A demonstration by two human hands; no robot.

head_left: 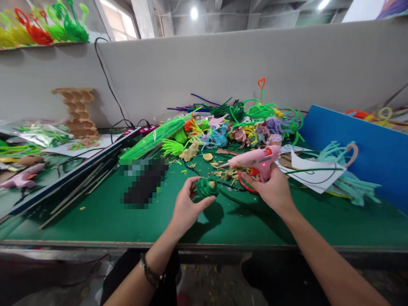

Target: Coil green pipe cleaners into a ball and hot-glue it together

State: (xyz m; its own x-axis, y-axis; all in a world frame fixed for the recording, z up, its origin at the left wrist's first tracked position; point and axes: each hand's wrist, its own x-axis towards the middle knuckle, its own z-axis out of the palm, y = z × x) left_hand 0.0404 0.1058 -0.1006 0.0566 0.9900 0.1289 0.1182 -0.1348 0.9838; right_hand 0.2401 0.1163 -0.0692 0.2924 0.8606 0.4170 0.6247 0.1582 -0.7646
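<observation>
My left hand (188,206) pinches a small round form (205,188) wound with dark green pipe cleaner, a tan spot showing on its top. From its right side a dark green pipe cleaner strand (230,197) trails toward my right hand. That hand, my right one (274,187), is closed round the handle of a pink hot glue gun (253,160) with a small red light lit. Its metal nozzle points left, above and to the right of the wound form and apart from it. A red cable loop (245,183) hangs by the gun's handle.
Bright green pipe cleaners (153,138) lie in a bundle behind my left hand. Mixed coloured pipe cleaner pieces (219,131) are heaped at the back. A blue board (357,148) stands at the right, near pale teal strands (357,182). Thin sticks (86,187) lie at left.
</observation>
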